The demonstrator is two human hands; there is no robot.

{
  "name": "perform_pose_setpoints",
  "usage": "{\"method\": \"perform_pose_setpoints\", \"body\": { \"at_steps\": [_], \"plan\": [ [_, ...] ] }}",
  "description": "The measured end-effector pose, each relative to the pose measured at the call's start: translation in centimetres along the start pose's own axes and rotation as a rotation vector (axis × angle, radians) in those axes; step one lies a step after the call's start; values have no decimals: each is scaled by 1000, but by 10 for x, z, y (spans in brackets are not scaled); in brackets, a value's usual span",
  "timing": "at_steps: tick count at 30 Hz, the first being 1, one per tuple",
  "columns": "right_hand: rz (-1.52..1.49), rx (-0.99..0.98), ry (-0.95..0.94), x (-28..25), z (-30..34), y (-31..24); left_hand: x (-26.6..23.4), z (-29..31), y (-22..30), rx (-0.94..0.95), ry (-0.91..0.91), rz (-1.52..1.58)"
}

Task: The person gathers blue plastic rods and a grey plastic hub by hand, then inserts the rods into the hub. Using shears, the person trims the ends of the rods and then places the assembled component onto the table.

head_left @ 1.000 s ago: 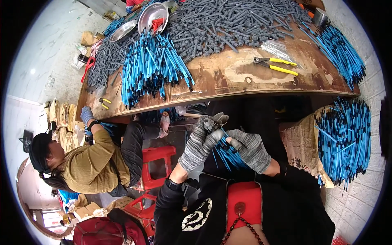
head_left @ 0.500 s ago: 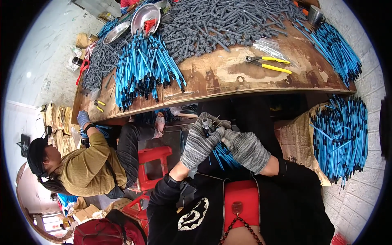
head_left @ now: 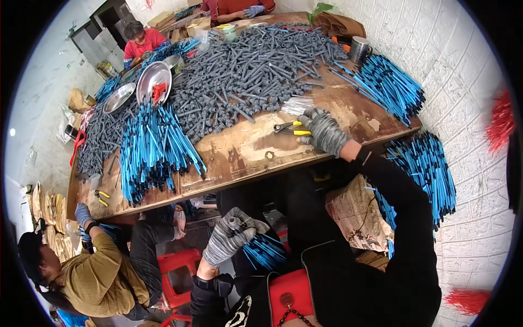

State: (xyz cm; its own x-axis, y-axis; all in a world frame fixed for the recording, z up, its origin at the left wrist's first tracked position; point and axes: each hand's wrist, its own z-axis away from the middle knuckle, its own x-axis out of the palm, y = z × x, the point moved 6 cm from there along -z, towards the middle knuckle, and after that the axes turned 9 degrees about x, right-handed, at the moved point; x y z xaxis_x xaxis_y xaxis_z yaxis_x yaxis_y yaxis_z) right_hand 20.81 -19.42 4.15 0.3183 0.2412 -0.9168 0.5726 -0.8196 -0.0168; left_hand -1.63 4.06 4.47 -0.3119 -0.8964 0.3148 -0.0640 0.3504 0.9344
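Note:
My left hand (head_left: 229, 237), in a grey knitted glove, is closed round a grey plastic fitting (head_left: 235, 222) whose round end shows above the fingers. Just beside it, a bunch of thin blue rods (head_left: 265, 252) lies over my lap. My gloved right hand (head_left: 325, 132) is on the table near its front edge, fingers curled over the handles of the yellow-handled cutting pliers (head_left: 283, 128). The plier jaws point left, and the palm hides much of the handles. Thin clear-white pins (head_left: 297, 104) lie just beyond that hand.
Grey plastic fittings (head_left: 239, 76) are heaped across the wooden table (head_left: 239, 155). Blue rods with black ends (head_left: 155, 152) stand bundled at left, more (head_left: 389, 90) at right. Metal bowls (head_left: 154, 82) and a metal mug (head_left: 358, 50) sit farther back. A co-worker (head_left: 103, 267) sits at left.
My right hand has left my left hand and reached forward to the pliers on the table. The left hand stays low with the fitting. The view has tilted up, showing people across the table.

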Motion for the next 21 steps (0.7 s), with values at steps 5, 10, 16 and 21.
{"method": "perform_pose_setpoints", "body": {
  "at_steps": [5,10,16,21],
  "plan": [
    [-76,-36,-22,28,-13,9,-11,7,-4,-34,36,-98],
    [-597,250,270,21,-13,50,-7,-1,-7,-42,109,-68],
    [-1551,544,-875,-86,36,-72,-9,5,-8,-43,119,-166],
    [-1263,455,-945,-69,92,-140,8,-5,-2,-18,126,-221]
  ]
}}
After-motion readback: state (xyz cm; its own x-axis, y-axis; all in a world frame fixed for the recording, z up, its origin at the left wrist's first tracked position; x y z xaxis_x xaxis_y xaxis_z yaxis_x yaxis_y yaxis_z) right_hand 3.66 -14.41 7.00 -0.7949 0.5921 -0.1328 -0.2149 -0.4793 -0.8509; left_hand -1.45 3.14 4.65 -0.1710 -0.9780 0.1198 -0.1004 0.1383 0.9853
